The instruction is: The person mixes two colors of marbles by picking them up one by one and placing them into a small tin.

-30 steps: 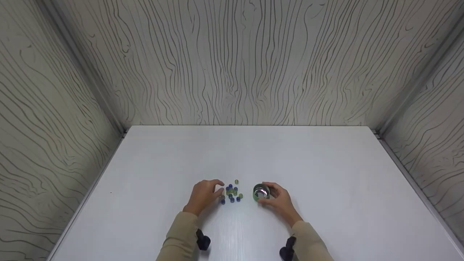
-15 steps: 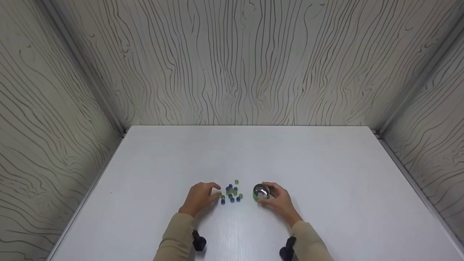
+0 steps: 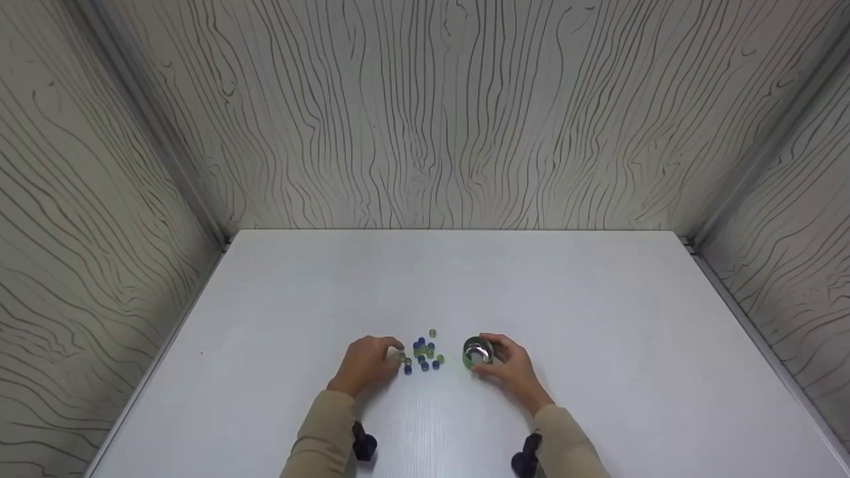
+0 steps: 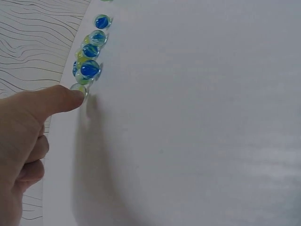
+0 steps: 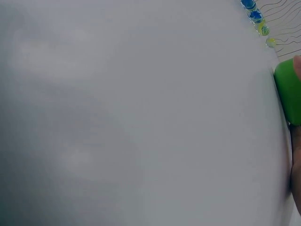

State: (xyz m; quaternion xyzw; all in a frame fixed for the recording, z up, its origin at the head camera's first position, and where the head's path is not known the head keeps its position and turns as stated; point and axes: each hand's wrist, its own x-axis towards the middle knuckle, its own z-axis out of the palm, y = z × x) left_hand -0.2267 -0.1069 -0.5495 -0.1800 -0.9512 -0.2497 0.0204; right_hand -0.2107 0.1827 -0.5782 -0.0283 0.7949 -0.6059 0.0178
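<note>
Glass marbles, clear with blue or yellow-green swirls, lie in a loose cluster on the white table. At the cluster's left edge my left hand pinches a yellow-green marble between thumb and forefinger. In the left wrist view one fingertip overlaps that marble, and the other visible fingers are curled. To the right of the cluster, my right hand grips a small green cup with a shiny metal inside, thumb and fingers on opposite sides of its rim. The right wrist view shows the cup's green wall.
The white table ends at a back wall with a wood-grain pattern, and similar side walls enclose it. One marble lies apart, beyond the main cluster. Black wrist cameras hang under both sleeves.
My left hand has drawn a little left, its forefinger has come down, and its thumb has pulled back beside the marble. My right hand and the cup have stayed put.
</note>
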